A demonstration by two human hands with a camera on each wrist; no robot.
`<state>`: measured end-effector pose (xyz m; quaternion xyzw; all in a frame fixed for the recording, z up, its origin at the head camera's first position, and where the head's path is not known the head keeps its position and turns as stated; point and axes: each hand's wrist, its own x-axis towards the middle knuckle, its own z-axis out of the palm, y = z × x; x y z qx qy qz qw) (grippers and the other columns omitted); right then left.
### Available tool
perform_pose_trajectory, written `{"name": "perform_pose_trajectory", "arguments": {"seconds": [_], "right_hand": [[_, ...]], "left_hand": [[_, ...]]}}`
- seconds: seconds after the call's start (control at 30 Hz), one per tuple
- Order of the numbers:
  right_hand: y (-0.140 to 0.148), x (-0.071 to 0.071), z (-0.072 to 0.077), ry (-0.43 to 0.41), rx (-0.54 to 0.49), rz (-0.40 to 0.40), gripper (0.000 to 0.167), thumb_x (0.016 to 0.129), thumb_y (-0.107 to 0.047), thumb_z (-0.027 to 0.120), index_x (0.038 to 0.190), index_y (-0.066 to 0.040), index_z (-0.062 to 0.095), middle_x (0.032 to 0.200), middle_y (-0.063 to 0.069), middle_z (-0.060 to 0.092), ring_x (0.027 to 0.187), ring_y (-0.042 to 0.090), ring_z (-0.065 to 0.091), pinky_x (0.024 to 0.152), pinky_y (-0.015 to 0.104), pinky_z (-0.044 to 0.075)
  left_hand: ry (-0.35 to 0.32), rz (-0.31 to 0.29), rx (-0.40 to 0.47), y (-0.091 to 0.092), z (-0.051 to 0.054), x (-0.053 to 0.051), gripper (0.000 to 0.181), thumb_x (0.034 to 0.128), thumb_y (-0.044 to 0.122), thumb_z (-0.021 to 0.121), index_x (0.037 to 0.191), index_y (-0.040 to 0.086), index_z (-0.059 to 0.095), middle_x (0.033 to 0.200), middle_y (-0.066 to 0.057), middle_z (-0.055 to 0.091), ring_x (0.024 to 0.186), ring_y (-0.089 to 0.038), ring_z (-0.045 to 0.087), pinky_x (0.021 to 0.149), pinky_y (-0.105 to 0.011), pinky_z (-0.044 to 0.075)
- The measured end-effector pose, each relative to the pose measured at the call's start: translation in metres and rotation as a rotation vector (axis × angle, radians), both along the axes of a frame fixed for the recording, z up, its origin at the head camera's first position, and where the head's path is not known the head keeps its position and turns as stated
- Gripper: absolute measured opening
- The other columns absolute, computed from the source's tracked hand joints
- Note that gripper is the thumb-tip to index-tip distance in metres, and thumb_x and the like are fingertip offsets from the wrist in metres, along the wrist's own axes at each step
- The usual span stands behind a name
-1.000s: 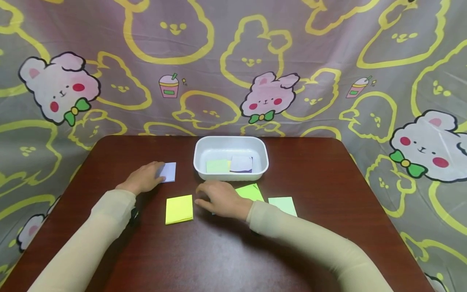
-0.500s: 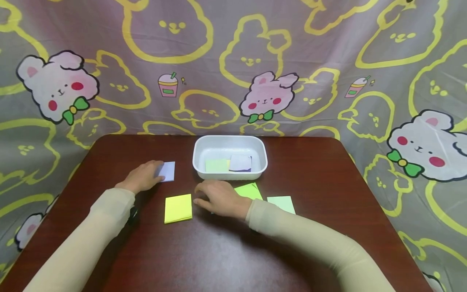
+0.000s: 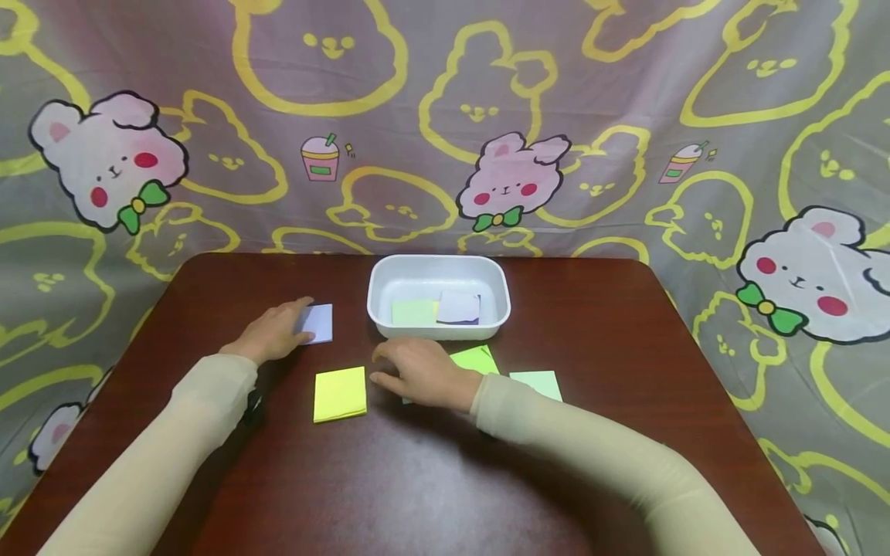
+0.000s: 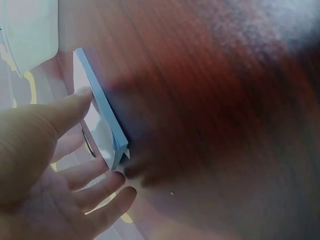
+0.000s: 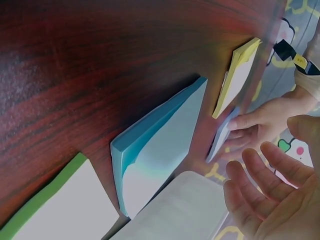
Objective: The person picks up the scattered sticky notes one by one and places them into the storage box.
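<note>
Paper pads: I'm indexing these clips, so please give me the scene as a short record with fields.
Left hand: touching the lavender pad
Right hand: holding nothing; over the blue pad, mostly hiding it in the head view
Surface: dark reddish-brown table
Also on it: yellow pad; bright green pad and mint pad, both partly hidden
White tray: holds pale green pad, whitish pad, sliver of yellow
Backdrop: patterned cloth
</note>
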<state>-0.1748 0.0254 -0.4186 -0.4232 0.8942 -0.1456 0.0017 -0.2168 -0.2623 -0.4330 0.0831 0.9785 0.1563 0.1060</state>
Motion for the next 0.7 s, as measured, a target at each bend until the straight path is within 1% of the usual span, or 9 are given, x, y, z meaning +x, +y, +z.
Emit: {"name": "perform_pose_trajectory", "arguments": {"seconds": [0.17,0.33,0.43,0.7], "right_hand": [[0.0005,0.0006,0.0010,0.003,-0.011,-0.004,0.030,0.097,-0.037,0.066,0.115,-0.014,0.071,0.109,-0.003,0.075,0.097,0.014,0.070,0.081,0.033,0.057],[0.0007,0.0006,0.0016,-0.010,0.001,-0.006,0.029,0.097,-0.036,0.066,0.116,-0.013,0.071,0.110,-0.003,0.075,0.098,0.014,0.070,0.082,0.033,0.056],[0.0008,0.0003,0.0017,-0.016,0.002,-0.007,0.029,0.098,-0.036,0.065,0.116,-0.014,0.070,0.110,-0.003,0.074,0.098,0.014,0.070,0.082,0.032,0.056],[-0.0026,-0.0017,0.0043,-0.027,-0.029,0.006,0.025,0.097,-0.032,0.067,0.113,-0.013,0.070,0.105,-0.002,0.074,0.093,0.014,0.069,0.079,0.031,0.056]], "left_hand": [[0.048,0.028,0.017,0.0013,0.0018,0.0004,0.081,0.0886,0.020,0.078,0.152,-0.002,0.033,0.140,-0.038,0.044,0.122,-0.052,0.045,0.098,-0.067,0.045],[0.046,0.064,0.012,0.0018,0.0044,0.0013,0.078,0.0853,0.023,0.082,0.147,-0.005,0.042,0.134,-0.037,0.044,0.114,-0.048,0.046,0.092,-0.064,0.047],[0.048,0.068,0.010,0.0006,0.0045,0.0015,0.075,0.0846,0.023,0.082,0.144,-0.005,0.045,0.132,-0.036,0.044,0.110,-0.047,0.048,0.089,-0.063,0.049],[0.087,0.065,-0.006,-0.0021,0.0031,0.0011,0.073,0.0840,0.021,0.082,0.143,-0.003,0.046,0.137,-0.032,0.047,0.115,-0.046,0.047,0.093,-0.064,0.047]]}}
